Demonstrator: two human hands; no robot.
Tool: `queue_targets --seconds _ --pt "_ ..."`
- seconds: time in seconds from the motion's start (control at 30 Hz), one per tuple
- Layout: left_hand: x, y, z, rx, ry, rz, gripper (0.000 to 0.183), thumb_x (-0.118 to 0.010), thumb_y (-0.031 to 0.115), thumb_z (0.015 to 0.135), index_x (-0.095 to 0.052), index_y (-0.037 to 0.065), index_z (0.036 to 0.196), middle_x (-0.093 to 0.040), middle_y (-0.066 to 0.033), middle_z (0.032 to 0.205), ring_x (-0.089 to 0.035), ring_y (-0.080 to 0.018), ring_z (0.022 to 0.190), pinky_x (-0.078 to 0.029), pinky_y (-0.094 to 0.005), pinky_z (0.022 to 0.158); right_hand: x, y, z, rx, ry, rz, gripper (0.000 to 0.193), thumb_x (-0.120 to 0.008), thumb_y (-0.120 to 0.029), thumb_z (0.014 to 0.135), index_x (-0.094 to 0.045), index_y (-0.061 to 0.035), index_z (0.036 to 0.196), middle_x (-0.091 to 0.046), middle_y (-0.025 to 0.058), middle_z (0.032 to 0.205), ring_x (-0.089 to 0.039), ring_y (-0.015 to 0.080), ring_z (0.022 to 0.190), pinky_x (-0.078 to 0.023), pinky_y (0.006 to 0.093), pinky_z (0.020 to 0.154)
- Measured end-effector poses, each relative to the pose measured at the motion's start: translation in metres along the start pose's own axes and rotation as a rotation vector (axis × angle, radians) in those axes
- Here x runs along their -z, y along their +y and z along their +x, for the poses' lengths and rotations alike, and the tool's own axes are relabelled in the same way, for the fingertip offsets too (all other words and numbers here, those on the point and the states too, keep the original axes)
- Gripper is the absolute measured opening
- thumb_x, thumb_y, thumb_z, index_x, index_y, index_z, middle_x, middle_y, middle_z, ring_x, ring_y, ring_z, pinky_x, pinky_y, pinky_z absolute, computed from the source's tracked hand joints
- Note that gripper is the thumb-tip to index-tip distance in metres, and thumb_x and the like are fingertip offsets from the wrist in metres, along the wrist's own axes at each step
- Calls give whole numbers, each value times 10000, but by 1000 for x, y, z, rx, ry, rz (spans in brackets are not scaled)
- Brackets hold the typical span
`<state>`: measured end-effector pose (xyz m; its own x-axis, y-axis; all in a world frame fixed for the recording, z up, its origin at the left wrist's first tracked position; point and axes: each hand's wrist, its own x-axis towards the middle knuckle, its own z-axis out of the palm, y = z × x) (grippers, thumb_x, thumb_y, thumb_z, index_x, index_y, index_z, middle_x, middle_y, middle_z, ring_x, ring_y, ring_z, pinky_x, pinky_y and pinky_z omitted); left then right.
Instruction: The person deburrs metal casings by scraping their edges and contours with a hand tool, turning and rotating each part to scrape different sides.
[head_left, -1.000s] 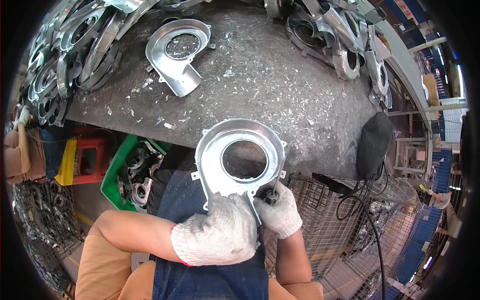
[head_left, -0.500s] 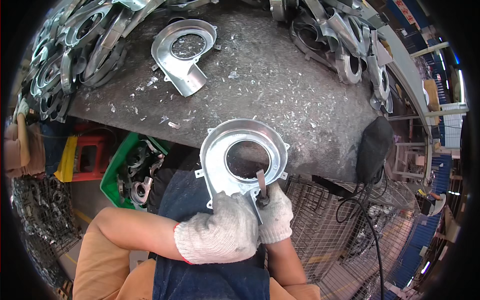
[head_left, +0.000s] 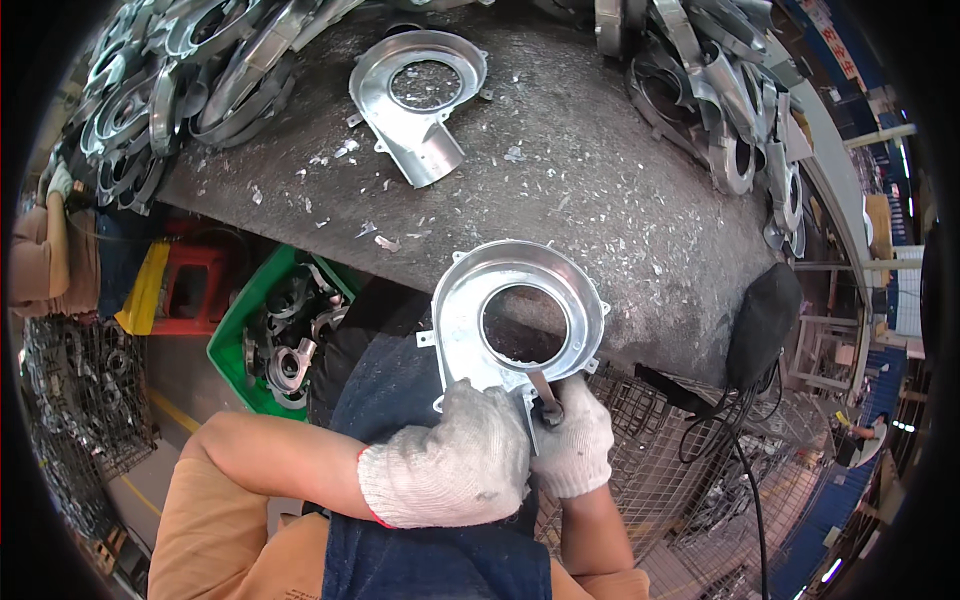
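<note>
A silvery cast-metal blower housing (head_left: 460,335), round with a large central hole and small lugs, is held up in front of me at the table's near edge. My left hand (head_left: 450,460), in a whitish knitted glove, is closed on its lower outlet end. My right hand (head_left: 578,440), gloved too, is wrapped around a scraper with a flat metal blade (head_left: 541,388). The blade lies against the housing's lower right wall, below the hole; the handle is mostly hidden in the fist. A similar housing (head_left: 420,145) lies flat farther back on the table.
The dark table (head_left: 560,200) is strewn with metal shavings. Housings are heaped at the far left (head_left: 250,90) and far right (head_left: 725,120). A green bin (head_left: 228,345) of metal parts stands lower left, a wire cage (head_left: 640,480) lower right. A black-covered object (head_left: 765,320) with cables sits at the right edge.
The whole view has shifted, so the table and its parts appear farther right. The scraper's blade tip has dropped from the hole's edge to the housing wall below it. Both grips stay the same.
</note>
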<state>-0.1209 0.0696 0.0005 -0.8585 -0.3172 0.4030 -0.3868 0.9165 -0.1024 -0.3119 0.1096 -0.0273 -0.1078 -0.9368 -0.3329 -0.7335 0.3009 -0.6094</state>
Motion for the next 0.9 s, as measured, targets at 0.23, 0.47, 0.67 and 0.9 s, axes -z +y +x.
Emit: queue_targets --seconds 0.23,0.47,0.67,0.9 --pt "3 2 4 -23 -80 1 429 -687 286 704 -735 -119 837 -645 -227 745 -621 -325 648 -505 -450 607 -5 39 -8 -4 -253 387 182 -786 -118 809 -671 -42 927 -722 220 853 -744 463 815 -597 503 723" --pt "-4 2 1 -15 -37 1 462 -676 287 722 -755 -137 886 -687 -300 814 -687 -377 722 -575 -510 665 -14 21 -1 109 97 65 231 -815 -127 848 -719 -42 1041 -753 214 941 -764 435 857 -604 509 757" --pt "-9 3 -2 -35 -68 -8 465 -665 282 716 -760 -138 891 -696 -301 827 -699 -383 748 -587 -508 691 -4 16 1 -84 -47 123 214 -814 -129 851 -705 -12 993 -738 234 867 -749 481 886 -602 526 752" --pt "-11 -6 -17 -63 -30 -51 508 -679 287 674 -772 -148 919 -724 -259 844 -719 -372 776 -613 -533 721 7 42 42 237 -842 525 431 -907 -239 797 -780 -3 1135 -770 74 905 -709 144 833 -592 343 796"
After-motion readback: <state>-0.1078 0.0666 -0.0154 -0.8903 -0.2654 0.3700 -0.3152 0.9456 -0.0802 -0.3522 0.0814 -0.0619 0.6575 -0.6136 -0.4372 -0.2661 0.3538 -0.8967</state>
